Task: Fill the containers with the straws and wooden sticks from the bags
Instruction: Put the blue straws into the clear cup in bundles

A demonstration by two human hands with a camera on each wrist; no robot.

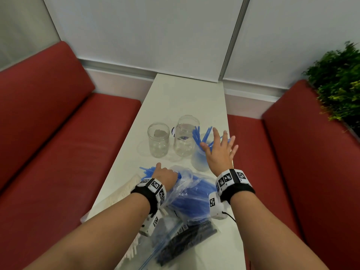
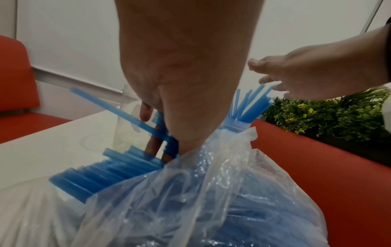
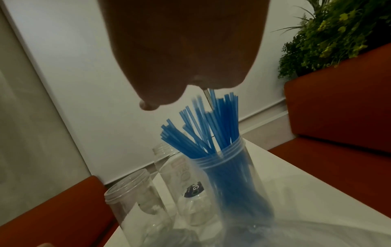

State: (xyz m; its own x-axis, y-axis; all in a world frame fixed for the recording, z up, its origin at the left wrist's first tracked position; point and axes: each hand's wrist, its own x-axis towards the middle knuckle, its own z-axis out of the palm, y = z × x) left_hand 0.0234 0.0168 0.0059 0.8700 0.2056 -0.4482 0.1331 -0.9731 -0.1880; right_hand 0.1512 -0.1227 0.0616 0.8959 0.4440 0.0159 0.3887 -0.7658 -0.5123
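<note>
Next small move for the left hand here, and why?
Probably lift the left hand clear of the clear plastic bag and carry its gripped bunch of blue straws to the straw-filled clear jar. The right hand is open above that jar, holding nothing, and the jar appears to have room.

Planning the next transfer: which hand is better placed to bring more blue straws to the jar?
Left. The left hand already grips blue straws at the bag mouth; the right hand is open, empty.
</note>
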